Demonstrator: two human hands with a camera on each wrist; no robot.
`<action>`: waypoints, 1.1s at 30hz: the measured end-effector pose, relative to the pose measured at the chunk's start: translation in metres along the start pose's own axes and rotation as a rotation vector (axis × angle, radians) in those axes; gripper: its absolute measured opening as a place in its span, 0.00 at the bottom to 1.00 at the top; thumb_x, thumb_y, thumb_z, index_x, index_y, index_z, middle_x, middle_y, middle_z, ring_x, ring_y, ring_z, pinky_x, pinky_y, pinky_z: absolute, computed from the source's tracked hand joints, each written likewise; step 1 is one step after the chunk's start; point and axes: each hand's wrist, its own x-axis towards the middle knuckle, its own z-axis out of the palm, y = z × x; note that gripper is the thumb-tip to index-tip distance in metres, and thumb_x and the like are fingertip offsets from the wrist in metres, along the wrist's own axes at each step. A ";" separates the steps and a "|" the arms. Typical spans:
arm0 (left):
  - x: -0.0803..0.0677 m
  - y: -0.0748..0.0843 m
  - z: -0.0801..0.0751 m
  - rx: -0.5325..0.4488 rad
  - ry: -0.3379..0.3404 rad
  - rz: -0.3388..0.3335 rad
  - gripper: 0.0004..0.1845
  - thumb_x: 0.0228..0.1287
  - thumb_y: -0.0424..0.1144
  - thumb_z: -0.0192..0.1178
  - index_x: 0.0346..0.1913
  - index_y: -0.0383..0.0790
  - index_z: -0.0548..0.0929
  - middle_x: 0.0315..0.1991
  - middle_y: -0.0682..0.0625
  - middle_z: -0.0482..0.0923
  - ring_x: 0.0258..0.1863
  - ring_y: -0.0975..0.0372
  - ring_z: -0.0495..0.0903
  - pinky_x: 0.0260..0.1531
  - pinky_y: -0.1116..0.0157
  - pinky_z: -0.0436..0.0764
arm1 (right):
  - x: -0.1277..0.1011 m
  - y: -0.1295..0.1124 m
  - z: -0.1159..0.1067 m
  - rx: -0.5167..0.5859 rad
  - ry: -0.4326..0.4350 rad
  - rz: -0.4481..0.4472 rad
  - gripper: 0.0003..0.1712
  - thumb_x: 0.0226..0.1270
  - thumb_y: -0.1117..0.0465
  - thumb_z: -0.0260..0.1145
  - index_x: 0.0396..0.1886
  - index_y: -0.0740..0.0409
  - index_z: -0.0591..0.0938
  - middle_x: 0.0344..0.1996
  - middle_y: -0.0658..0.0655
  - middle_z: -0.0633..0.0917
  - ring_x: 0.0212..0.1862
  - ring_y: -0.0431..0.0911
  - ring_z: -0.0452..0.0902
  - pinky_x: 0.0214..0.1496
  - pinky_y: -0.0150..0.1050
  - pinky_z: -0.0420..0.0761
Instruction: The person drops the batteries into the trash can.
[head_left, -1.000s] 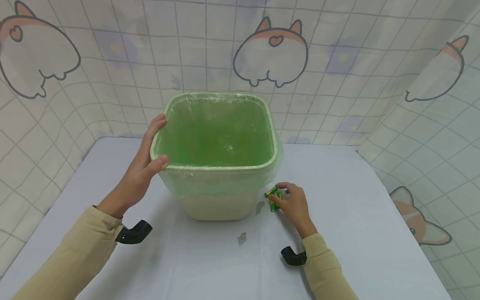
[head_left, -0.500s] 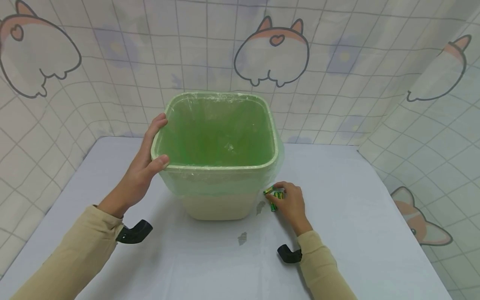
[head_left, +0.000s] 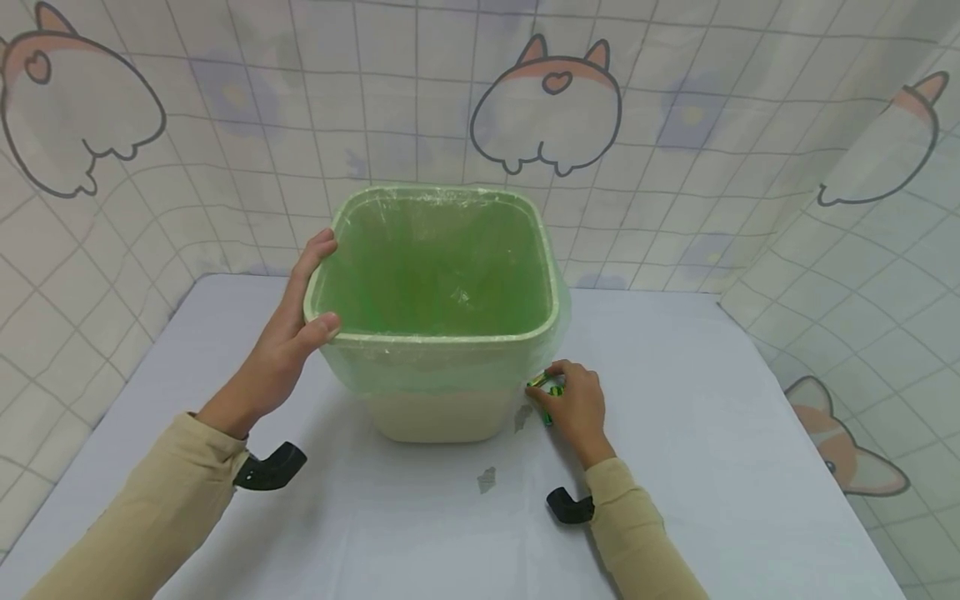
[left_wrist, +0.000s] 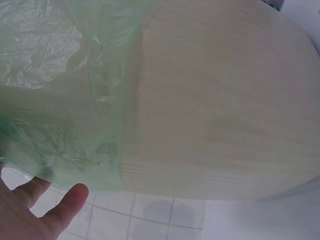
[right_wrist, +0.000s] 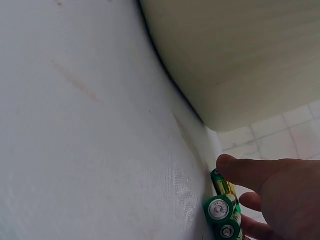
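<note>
A bin [head_left: 435, 417] with a thin green plastic bag folded over its rim stands on the table. My left hand [head_left: 281, 342] grips its left rim, thumb over the near corner and fingers along the side; the left wrist view shows the fingers beside the bag [left_wrist: 60, 145]. Just right of the bin's base, my right hand [head_left: 579, 407] pinches a green-and-gold battery [head_left: 538, 379] between thumb and index finger. More green batteries [head_left: 551, 414] lie beneath that hand, partly covered by it. Two of them show their round metal ends [right_wrist: 218, 209] in the right wrist view.
The bin takes up the back middle of the white-covered table [head_left: 712, 433]. Two small grey patches [head_left: 487, 479] mark the cloth in front of it. A tile-patterned curtain [head_left: 420, 100] with cartoon dogs closes off the back and sides.
My right hand has shifted slightly left toward the bin, and its thumb and index finger have come round one battery. The left hand keeps its hold on the rim.
</note>
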 end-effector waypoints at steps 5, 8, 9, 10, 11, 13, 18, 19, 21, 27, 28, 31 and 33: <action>0.000 0.000 0.000 -0.003 0.000 -0.002 0.37 0.64 0.40 0.44 0.76 0.53 0.46 0.77 0.65 0.36 0.78 0.58 0.39 0.65 0.32 0.49 | 0.000 -0.005 -0.001 -0.014 0.008 0.010 0.26 0.50 0.49 0.76 0.44 0.59 0.81 0.44 0.60 0.85 0.47 0.55 0.74 0.45 0.48 0.71; 0.000 0.000 0.000 -0.007 -0.001 -0.001 0.37 0.64 0.40 0.44 0.76 0.52 0.46 0.77 0.65 0.36 0.78 0.59 0.39 0.66 0.32 0.49 | -0.001 -0.007 -0.001 -0.013 0.006 0.013 0.25 0.50 0.50 0.76 0.44 0.60 0.81 0.44 0.60 0.84 0.47 0.55 0.73 0.46 0.48 0.71; 0.000 -0.001 0.000 -0.007 -0.001 -0.001 0.37 0.64 0.40 0.44 0.76 0.52 0.46 0.77 0.65 0.36 0.78 0.59 0.39 0.66 0.32 0.48 | -0.001 -0.007 -0.001 -0.012 0.007 0.013 0.25 0.50 0.50 0.76 0.44 0.60 0.81 0.44 0.60 0.84 0.47 0.55 0.73 0.46 0.48 0.71; 0.000 -0.001 0.000 -0.009 -0.002 -0.001 0.37 0.64 0.40 0.44 0.76 0.52 0.46 0.77 0.65 0.36 0.78 0.59 0.39 0.66 0.33 0.48 | -0.001 -0.007 -0.001 -0.010 0.008 0.013 0.25 0.50 0.50 0.76 0.44 0.60 0.81 0.44 0.60 0.84 0.47 0.55 0.73 0.46 0.48 0.72; 0.000 -0.001 0.000 -0.009 -0.002 -0.001 0.37 0.64 0.40 0.44 0.76 0.52 0.46 0.77 0.65 0.36 0.78 0.59 0.39 0.66 0.33 0.49 | -0.001 -0.007 -0.001 -0.008 0.010 0.012 0.25 0.51 0.51 0.76 0.44 0.61 0.81 0.44 0.60 0.84 0.47 0.55 0.73 0.46 0.48 0.72; 0.000 -0.001 0.000 -0.009 -0.002 -0.002 0.37 0.64 0.40 0.44 0.76 0.53 0.46 0.77 0.65 0.36 0.78 0.58 0.39 0.66 0.33 0.49 | -0.001 -0.008 -0.001 -0.005 0.015 0.009 0.25 0.51 0.51 0.76 0.44 0.61 0.81 0.44 0.60 0.84 0.47 0.55 0.74 0.46 0.48 0.72; 0.000 -0.002 0.000 -0.007 -0.002 0.000 0.37 0.64 0.40 0.44 0.76 0.53 0.46 0.77 0.65 0.36 0.78 0.59 0.39 0.66 0.33 0.49 | -0.001 -0.008 -0.001 0.016 0.022 0.004 0.25 0.52 0.52 0.75 0.45 0.61 0.81 0.45 0.61 0.84 0.49 0.56 0.73 0.49 0.49 0.72; 0.000 -0.002 0.000 -0.008 -0.002 0.001 0.37 0.64 0.40 0.44 0.76 0.53 0.47 0.78 0.65 0.36 0.78 0.59 0.38 0.66 0.33 0.49 | -0.002 -0.008 -0.002 0.024 0.023 0.006 0.25 0.52 0.52 0.75 0.46 0.61 0.81 0.45 0.61 0.84 0.50 0.56 0.73 0.50 0.50 0.72; 0.000 -0.002 0.000 -0.007 -0.001 0.007 0.37 0.64 0.40 0.45 0.76 0.52 0.47 0.78 0.65 0.36 0.78 0.60 0.37 0.66 0.33 0.48 | -0.002 -0.007 -0.002 0.030 0.024 0.009 0.25 0.52 0.52 0.75 0.46 0.61 0.81 0.46 0.61 0.84 0.51 0.56 0.73 0.51 0.50 0.72; 0.000 -0.002 0.000 0.002 0.002 0.011 0.37 0.65 0.40 0.45 0.76 0.52 0.47 0.78 0.64 0.36 0.78 0.59 0.38 0.65 0.32 0.48 | -0.001 -0.004 -0.003 0.033 0.019 0.027 0.25 0.54 0.51 0.74 0.48 0.60 0.81 0.47 0.61 0.84 0.51 0.55 0.73 0.51 0.49 0.73; 0.000 -0.002 0.000 0.002 0.002 0.009 0.37 0.65 0.40 0.45 0.76 0.52 0.47 0.78 0.65 0.36 0.78 0.59 0.38 0.65 0.32 0.48 | -0.001 -0.004 -0.003 0.036 0.020 0.031 0.25 0.54 0.51 0.74 0.48 0.60 0.81 0.47 0.61 0.84 0.51 0.55 0.73 0.52 0.49 0.73; 0.000 -0.002 0.000 0.001 0.002 0.006 0.37 0.65 0.40 0.45 0.76 0.53 0.47 0.78 0.64 0.36 0.78 0.59 0.39 0.65 0.32 0.48 | -0.002 -0.004 -0.005 0.042 0.024 0.032 0.25 0.54 0.51 0.74 0.48 0.60 0.81 0.47 0.61 0.84 0.51 0.55 0.73 0.50 0.48 0.73; 0.000 -0.002 0.000 -0.001 0.002 0.007 0.37 0.65 0.40 0.45 0.76 0.53 0.48 0.78 0.64 0.36 0.78 0.59 0.38 0.66 0.32 0.47 | -0.003 -0.004 -0.007 0.044 0.025 0.033 0.25 0.54 0.51 0.74 0.48 0.60 0.81 0.47 0.61 0.84 0.51 0.55 0.73 0.50 0.48 0.74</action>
